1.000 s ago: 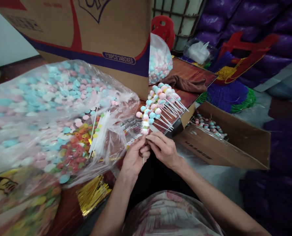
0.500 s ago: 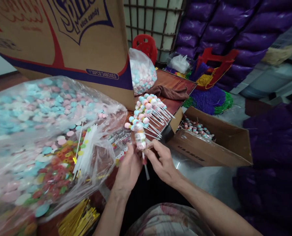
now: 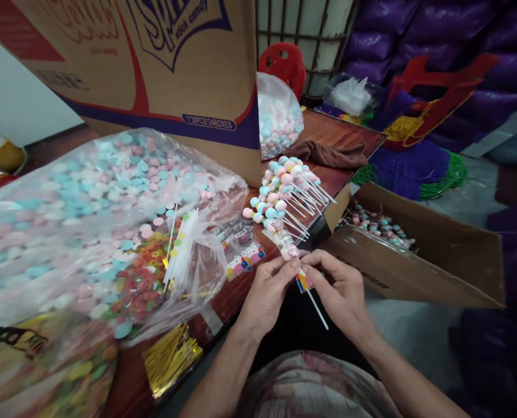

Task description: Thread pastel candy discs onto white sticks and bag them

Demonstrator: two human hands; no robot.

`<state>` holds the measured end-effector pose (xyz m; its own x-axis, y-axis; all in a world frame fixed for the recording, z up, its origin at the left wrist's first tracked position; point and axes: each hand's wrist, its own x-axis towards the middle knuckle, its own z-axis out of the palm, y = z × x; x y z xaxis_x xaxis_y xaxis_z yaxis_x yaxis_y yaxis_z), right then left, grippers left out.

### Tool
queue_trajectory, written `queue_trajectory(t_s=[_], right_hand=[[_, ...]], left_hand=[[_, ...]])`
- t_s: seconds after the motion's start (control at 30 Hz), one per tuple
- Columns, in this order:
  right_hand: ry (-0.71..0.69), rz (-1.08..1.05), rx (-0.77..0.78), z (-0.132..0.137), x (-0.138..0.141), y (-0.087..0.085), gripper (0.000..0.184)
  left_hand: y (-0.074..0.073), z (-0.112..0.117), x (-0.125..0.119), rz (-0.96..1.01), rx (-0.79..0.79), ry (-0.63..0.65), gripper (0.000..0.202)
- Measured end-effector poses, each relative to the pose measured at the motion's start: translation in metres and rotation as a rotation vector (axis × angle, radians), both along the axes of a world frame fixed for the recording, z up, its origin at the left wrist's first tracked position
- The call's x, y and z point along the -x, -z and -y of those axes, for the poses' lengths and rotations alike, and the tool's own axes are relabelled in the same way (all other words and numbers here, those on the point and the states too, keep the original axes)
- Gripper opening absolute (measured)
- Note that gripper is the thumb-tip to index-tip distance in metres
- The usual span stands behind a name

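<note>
The left hand (image 3: 262,299) and right hand (image 3: 345,290) together pinch one clear-wrapped pastel candy skewer (image 3: 285,237) beside a glossy reddish-brown table (image 3: 332,129). On it lie white-sticked marshmallow skewers (image 3: 284,181), too overlapped to count; beyond, one printed brown cardboard box (image 3: 188,87), one round-backed red plastic chair (image 3: 283,68), stacked purple bundles (image 3: 395,26).

The large carton (image 3: 162,87) reads "stick candy"; lower down, "1*30PCS*24BOXES".

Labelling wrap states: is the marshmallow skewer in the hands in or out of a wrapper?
In: the clear wrapper covers the marshmallow skewer, its printed end showing around the stick.
</note>
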<state>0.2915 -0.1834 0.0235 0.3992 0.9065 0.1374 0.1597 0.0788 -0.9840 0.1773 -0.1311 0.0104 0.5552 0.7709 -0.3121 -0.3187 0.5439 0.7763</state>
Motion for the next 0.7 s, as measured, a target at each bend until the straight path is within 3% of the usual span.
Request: queue_trajectory(t_s=[0.1,0.2,0.3,0.37,0.43,0.53,0.6,0.7], right_hand=[[-0.004,-0.343,0.104,0.003,0.002,0.012,0.018],[0.005,-0.454,0.124,0.008,0.008,0.019,0.021],[0.010,-0.397,0.157,0.013,0.012,0.023,0.024],[0.058,-0.409,0.160,0.013,0.007,0.026,0.027],[0.171,-0.441,0.098,0.008,-0.012,0.029,0.028],[0.371,-0.563,-0.086,0.003,-0.067,0.028,0.023],[0.454,-0.631,-0.148,0.002,-0.105,0.026,0.026],[0.451,-0.711,-0.044,-0.002,-0.130,0.033,0.028]], left_hand=[[-0.002,0.000,-0.005,-0.057,-0.101,-0.131,0.023],[0.003,0.001,-0.015,-0.196,-0.197,-0.261,0.017],[0.010,-0.003,-0.017,-0.385,-0.382,-0.223,0.012],[0.016,-0.014,-0.009,-0.527,-0.586,-0.146,0.013],[0.026,-0.034,0.006,-0.623,-0.785,-0.165,0.022],[0.043,-0.070,0.032,-0.901,-1.037,-0.255,0.033],[0.049,-0.085,0.047,-1.163,-1.059,-0.299,0.037],[0.047,-0.086,0.059,-1.319,-1.019,-0.250,0.031]])
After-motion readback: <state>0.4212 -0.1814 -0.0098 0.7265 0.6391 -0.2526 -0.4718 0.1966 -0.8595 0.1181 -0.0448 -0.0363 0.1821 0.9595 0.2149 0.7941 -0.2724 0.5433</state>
